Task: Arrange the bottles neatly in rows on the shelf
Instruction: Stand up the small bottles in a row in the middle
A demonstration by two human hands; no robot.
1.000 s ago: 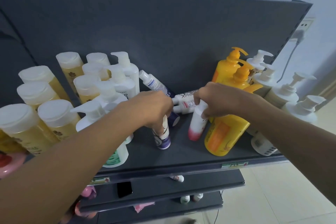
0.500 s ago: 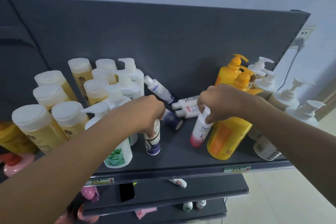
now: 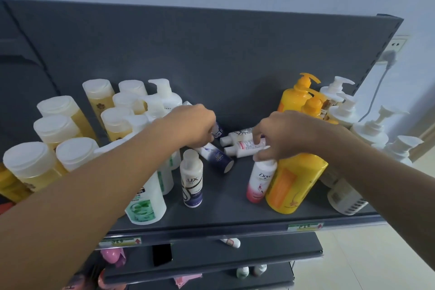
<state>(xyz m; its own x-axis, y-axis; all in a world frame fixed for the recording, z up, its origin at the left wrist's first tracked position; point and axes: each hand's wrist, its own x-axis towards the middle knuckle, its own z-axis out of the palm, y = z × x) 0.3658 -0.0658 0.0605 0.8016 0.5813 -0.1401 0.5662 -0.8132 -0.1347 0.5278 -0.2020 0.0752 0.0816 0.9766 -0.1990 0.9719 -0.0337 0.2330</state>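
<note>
Hands reaching among toppled small bottles on a dark shelf

Bottles crowd a dark grey shelf (image 3: 235, 219) seen from above. At the left of the frame stand yellow bottles with wide white caps (image 3: 56, 125), and just right of them white pump bottles, the nearest with a green label (image 3: 146, 202). At the right stand orange pump bottles, the largest at the front (image 3: 296, 181), and behind them more white pump bottles (image 3: 369, 129).

In the open middle, a small white Lux bottle (image 3: 191, 179) with a purple base stands upright, apart from either hand. A white Dove bottle (image 3: 260, 179) with a pink base stands tilted, touching the large orange bottle. Behind these, three small bottles lie on their sides: a dark blue one (image 3: 216, 158) pointing toward lower centre, and two white ones stacked near each other, the upper with dark print (image 3: 237, 136), the lower with pink print (image 3: 244, 147).

The left hand (image 3: 193, 127) reaches in from the lower left, forearm long across the frame, fingers curled down over the top end of the dark blue bottle; whether it grips the bottle cannot be told. The right hand (image 3: 282, 136) comes from the lower right, fingers bent and pinched, thumb and fingertips touching the Dove bottle's cap and resting against the pink-print bottle. Its grip looks loosely closed; which bottle it actually holds is unclear.

Lower shelves at the bottom of the frame hold a few small bottles and pink items.
</note>
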